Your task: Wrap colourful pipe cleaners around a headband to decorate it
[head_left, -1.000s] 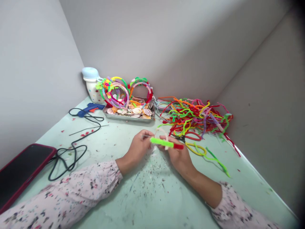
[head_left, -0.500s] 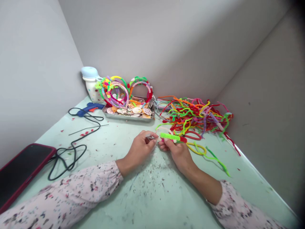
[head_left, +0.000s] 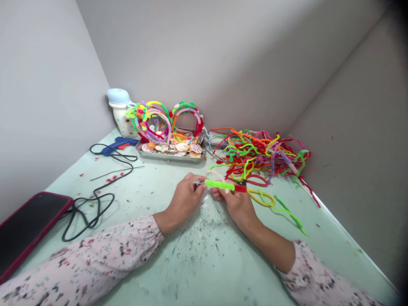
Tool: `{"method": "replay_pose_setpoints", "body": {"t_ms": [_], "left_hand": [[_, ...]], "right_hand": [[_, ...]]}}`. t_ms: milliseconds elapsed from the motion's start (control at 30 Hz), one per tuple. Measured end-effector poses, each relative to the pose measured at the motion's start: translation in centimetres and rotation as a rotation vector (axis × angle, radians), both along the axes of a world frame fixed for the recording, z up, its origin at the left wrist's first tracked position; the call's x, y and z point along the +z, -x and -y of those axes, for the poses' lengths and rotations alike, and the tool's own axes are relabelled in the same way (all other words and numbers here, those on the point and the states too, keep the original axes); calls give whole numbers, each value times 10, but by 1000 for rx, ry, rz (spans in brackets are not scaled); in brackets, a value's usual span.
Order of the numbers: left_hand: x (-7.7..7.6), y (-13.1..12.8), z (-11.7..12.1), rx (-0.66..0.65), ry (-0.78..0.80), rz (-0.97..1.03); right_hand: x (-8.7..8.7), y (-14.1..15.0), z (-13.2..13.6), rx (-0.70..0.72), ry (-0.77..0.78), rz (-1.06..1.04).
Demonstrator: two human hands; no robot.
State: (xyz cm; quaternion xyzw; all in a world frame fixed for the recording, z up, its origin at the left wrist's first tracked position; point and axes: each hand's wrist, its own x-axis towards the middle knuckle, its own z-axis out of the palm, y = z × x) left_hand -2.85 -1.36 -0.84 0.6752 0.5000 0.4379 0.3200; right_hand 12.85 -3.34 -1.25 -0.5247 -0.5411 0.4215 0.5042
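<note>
Near the middle of the table, my left hand [head_left: 185,197] and my right hand [head_left: 240,208] meet over a narrow band wrapped in fuzzy bright green and red, a pipe-cleaner-wrapped headband [head_left: 219,184]. Its green end reaches my left fingertips, which pinch a thin greyish tip there. Held from below, the band rests against the fingers and thumb of my right hand, near its red part. A pale pipe cleaner [head_left: 217,173] curves up behind the green section. The far side of the band is hidden.
A tangled heap of pipe cleaners [head_left: 261,155] lies to the right. Behind, a metal tray [head_left: 172,157] holds shells and several wrapped headbands [head_left: 188,111]. Leftward are a white cup [head_left: 121,119], a blue glue gun [head_left: 116,145], its black cord [head_left: 103,195] and a red-cased phone [head_left: 32,225].
The green end of the headband has shifted left and tilted to reach my left fingertips. Both hands stay in nearly the same place; the whole view has shifted slightly.
</note>
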Motion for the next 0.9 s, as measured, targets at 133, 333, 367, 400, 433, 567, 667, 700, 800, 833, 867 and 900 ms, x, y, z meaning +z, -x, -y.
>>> {"method": "replay_pose_setpoints", "body": {"t_ms": [133, 333, 367, 400, 433, 567, 667, 700, 800, 833, 867, 900], "left_hand": [[4, 0, 1, 11, -5, -33], [5, -1, 1, 9, 33, 6], [4, -1, 1, 6, 32, 21], [2, -1, 1, 2, 24, 34], [1, 0, 0, -3, 12, 41], [-2, 1, 0, -21, -27, 52], [-4, 1, -1, -29, -28, 74], [-4, 2, -1, -33, -28, 88], [-4, 2, 0, -38, -26, 124], [-3, 2, 1, -36, -23, 120], [-2, 2, 1, -32, -21, 109], [0, 2, 2, -28, -21, 92]], "right_hand": [[-2, -1, 1, 5, -16, 15], [0, -4, 2, 14, -44, 46], [0, -4, 2, 15, -46, 54], [0, -4, 2, 14, -46, 60], [1, -4, 2, 9, -47, 66], [2, -4, 3, -10, -60, 107], [3, -4, 5, -15, -89, 146], [4, -4, 6, -17, -103, 158], [4, -3, 9, -16, -144, 179], [3, -3, 10, -15, -153, 173], [3, -2, 10, -16, -158, 163], [2, -2, 10, -17, -159, 151]]}}
